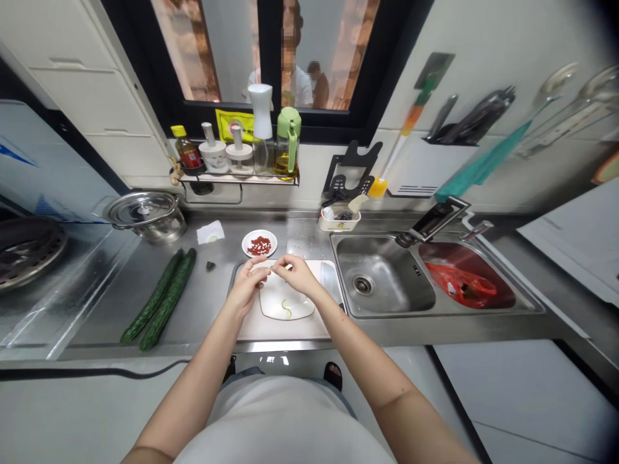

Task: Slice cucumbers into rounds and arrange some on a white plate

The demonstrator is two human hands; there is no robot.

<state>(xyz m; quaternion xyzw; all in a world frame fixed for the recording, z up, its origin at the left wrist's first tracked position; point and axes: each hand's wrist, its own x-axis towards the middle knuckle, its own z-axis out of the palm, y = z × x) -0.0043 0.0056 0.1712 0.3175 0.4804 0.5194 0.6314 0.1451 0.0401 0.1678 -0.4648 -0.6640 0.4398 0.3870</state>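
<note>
A plain shirt [290, 422], white going pale grey in its soft folds, covers the torso. Below its hem shows a strip of blue-grey cloth [251, 374] (shorts or trousers, too little shows to tell). On the right foot is a black open-toed sandal [333, 376]; the left shoe [231, 367] is a dark sliver. Both forearms are bare, and small moles [403, 389] mark the right one.

Single head-worn view, forward and down from close above the counter [206, 298]
</note>
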